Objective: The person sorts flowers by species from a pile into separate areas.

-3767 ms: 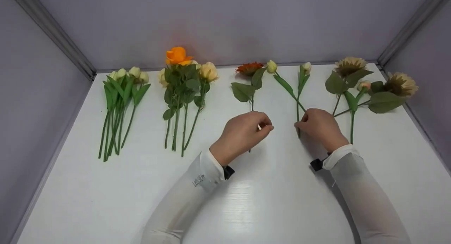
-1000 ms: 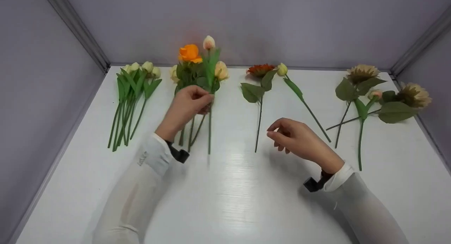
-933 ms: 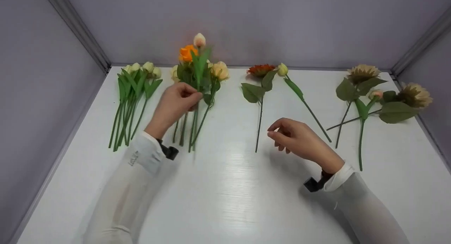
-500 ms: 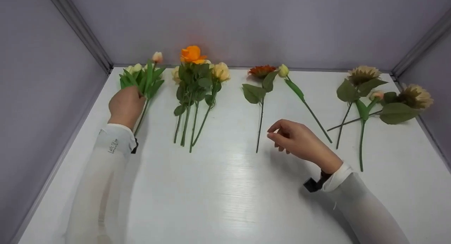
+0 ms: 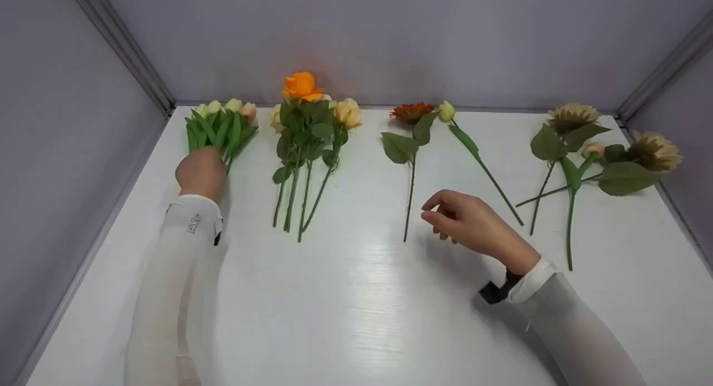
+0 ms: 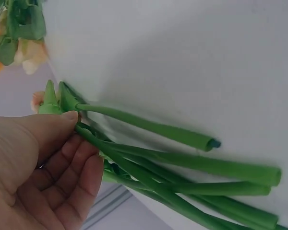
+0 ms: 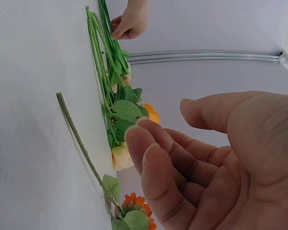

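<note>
At the far left, my left hand (image 5: 201, 171) is over a bunch of pale tulips (image 5: 209, 127). Its thumb and fingers pinch a green stem (image 6: 129, 165) that crosses over the other tulip stems, as the left wrist view shows. A pinkish tulip head (image 5: 249, 112) lies at the bunch's right side, level with the other blooms. Most of the stems are hidden under the hand in the head view. My right hand (image 5: 465, 221) hovers with loosely bent fingers and holds nothing. Nearest to it is the stem of a rust-orange flower (image 5: 411, 112).
An orange rose (image 5: 302, 86) and several peach roses (image 5: 347, 114) lie together right of the tulips. A single yellow-green tulip (image 5: 447, 111) slants beside the rust-orange flower. Two cream sunflowers (image 5: 574, 117) and a peach tulip (image 5: 594, 150) lie at the right. Grey panels (image 5: 390, 35) enclose the white table (image 5: 312, 302).
My left hand has carried the pinkish tulip from the right, past the roses, to the pale tulips and lowered it there. My right hand drew back from the yellow-green tulip, then stayed nearly still.
</note>
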### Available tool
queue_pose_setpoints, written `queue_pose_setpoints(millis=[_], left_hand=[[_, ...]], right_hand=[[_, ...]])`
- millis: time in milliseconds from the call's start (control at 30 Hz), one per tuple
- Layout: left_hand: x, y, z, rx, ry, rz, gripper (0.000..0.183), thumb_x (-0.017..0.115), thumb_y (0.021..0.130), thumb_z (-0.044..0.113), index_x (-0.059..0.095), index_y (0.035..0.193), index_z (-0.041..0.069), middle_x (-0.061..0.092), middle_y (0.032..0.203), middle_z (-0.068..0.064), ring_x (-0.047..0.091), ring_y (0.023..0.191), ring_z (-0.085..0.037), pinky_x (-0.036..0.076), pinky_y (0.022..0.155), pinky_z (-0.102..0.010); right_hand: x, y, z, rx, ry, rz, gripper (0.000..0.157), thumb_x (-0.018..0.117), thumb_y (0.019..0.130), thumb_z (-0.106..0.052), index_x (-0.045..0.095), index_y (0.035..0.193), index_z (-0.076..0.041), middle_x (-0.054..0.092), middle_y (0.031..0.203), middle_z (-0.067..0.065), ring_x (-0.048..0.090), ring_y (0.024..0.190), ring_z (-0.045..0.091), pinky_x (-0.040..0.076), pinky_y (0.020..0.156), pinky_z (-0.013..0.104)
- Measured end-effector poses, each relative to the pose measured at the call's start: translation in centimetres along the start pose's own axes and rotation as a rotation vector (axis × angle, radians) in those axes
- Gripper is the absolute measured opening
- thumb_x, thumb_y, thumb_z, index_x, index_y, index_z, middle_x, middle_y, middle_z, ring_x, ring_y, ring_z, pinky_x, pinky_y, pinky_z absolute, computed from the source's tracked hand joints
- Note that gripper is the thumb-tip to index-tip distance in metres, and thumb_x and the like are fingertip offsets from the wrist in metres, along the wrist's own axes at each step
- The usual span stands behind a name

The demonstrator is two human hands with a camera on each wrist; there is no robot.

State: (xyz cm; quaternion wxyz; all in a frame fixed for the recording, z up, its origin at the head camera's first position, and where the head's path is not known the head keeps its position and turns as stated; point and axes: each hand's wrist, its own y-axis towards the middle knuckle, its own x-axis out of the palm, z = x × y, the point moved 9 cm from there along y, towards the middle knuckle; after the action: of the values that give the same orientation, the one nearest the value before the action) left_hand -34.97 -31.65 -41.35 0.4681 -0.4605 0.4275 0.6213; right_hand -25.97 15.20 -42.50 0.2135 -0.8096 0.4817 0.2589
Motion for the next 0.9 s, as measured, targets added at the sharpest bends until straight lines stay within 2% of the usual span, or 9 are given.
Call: queue_pose_setpoints(millis=[133,300,533,900], left_hand=[[0.4,0.0,-0.3,-0.001,-0.023,-0.014,0.017,0.051,0.089,0.003,0.065,0.084,-0.006,0.063,0.081,-0.025,0.061,0.074,-0.039,0.046,0.059,-0.052],[1.0,-0.1,-0.6,-0.024,-0.004,-0.044,0.020,0.048,0.092,0.004,0.064,0.088,-0.007,0.063,0.084,-0.026,0.061,0.077,-0.040,0.048,0.061,-0.053],[1.2,-0.4,-0.3,-0.022,-0.019,-0.054,0.019,0.050,0.091,0.007,0.064,0.087,-0.005,0.063,0.082,-0.025,0.061,0.075,-0.040,0.046,0.060,-0.053],[1.1,-0.6,-0.6,-0.025,-0.028,-0.022,0.024,0.047,0.092,0.005,0.065,0.082,-0.009,0.063,0.077,-0.025,0.061,0.070,-0.038,0.047,0.054,-0.050]], right_hand=[[0.0,0.0,0.2,0.006,0.007,-0.002,0.030,0.058,0.087,-0.051,0.059,0.105,-0.027,0.065,0.080,0.015,0.062,0.071,0.034,0.050,0.056,0.040],[0.1,0.0,0.2,0.009,0.006,-0.010,0.031,0.058,0.086,-0.052,0.059,0.105,-0.027,0.065,0.081,0.016,0.062,0.071,0.035,0.050,0.056,0.040],[0.1,0.0,0.2,0.013,-0.014,-0.005,0.028,0.058,0.087,-0.050,0.059,0.104,-0.028,0.066,0.080,0.015,0.062,0.070,0.035,0.050,0.056,0.040],[0.0,0.0,0.0,0.004,-0.035,0.000,0.025,0.057,0.088,-0.048,0.059,0.103,-0.028,0.065,0.078,0.014,0.062,0.068,0.034,0.050,0.054,0.039]])
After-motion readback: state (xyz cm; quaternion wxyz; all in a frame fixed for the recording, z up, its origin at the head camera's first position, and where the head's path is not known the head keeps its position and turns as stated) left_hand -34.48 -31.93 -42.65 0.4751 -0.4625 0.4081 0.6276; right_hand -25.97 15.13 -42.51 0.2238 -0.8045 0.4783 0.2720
